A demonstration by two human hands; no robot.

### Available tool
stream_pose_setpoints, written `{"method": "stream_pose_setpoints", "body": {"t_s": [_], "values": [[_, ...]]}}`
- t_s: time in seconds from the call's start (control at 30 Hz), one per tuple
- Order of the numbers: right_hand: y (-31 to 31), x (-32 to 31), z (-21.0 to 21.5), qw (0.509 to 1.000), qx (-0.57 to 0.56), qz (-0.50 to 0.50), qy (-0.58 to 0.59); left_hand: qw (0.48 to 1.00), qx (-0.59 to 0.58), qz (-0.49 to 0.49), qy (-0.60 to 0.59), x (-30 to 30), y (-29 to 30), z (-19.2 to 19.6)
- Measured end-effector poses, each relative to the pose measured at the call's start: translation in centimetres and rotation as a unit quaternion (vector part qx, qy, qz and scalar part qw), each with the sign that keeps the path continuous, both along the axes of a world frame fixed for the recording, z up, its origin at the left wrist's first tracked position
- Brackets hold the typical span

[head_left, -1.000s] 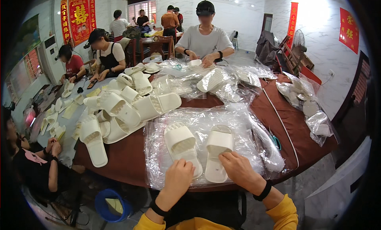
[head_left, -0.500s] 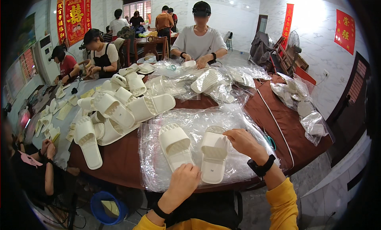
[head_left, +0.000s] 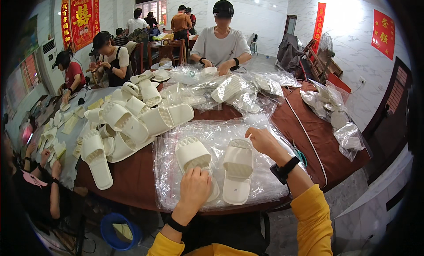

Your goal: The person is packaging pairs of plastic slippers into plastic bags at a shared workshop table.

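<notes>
Two cream slippers lie side by side on a stack of clear plastic bags (head_left: 165, 185) at the near table edge. My left hand (head_left: 195, 186) is over the left slipper (head_left: 192, 150), its bent fingertips gripping at the lower edge of the strap and hiding part of the footbed. Flat on the bags lies the right slipper (head_left: 238, 167), toe pointing away, with nothing touching it. Just beyond its upper right side, my right hand (head_left: 265, 143) hovers over the plastic, fingers loosely bent and apart, holding nothing visible.
A heap of cream slippers (head_left: 128, 119) covers the table's left. Bagged slippers (head_left: 229, 90) lie at the back, before a person in a white shirt (head_left: 221, 48). Scissors (head_left: 301, 156) and a white cord (head_left: 304, 132) are on the right. A blue bucket (head_left: 117, 234) stands below.
My right hand has come off the right slipper and moved slightly up and right. My left hand has shifted up and left, from the left slipper's heel to its strap.
</notes>
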State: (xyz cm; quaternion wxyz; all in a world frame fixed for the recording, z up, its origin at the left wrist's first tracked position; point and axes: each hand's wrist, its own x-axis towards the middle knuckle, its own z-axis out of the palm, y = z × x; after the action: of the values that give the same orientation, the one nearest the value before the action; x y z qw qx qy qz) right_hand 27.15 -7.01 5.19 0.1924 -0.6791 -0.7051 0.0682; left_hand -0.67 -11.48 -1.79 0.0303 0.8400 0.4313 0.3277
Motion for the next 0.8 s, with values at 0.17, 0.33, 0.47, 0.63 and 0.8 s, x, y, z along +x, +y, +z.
{"method": "stream_pose_setpoints", "body": {"t_s": [0.17, 0.33, 0.47, 0.63, 0.8], "values": [[2.6, 0.0, -2.7, 0.998, -0.046, -0.01, -0.029, 1.0, -0.004, 0.002, 0.002, 0.0, 0.1, -0.5], [3.7, 0.6, -5.3, 0.999, -0.052, 0.0, 0.004, 0.998, 0.065, 0.009, 0.013, 0.1, 0.4, -1.3], [3.3, 0.0, -4.4, 0.981, 0.137, 0.016, 0.134, 1.0, 0.03, 0.006, 0.004, 0.0, 0.2, -2.0], [2.6, -3.9, -0.9, 0.9, 0.03, 0.094, 0.425, 1.0, 0.0, 0.012, -0.013, 0.0, 0.5, -3.3], [3.2, -7.7, -0.2, 0.916, 0.038, 0.116, 0.381, 1.0, 0.011, -0.01, 0.003, 0.0, 1.1, -3.7]]}}
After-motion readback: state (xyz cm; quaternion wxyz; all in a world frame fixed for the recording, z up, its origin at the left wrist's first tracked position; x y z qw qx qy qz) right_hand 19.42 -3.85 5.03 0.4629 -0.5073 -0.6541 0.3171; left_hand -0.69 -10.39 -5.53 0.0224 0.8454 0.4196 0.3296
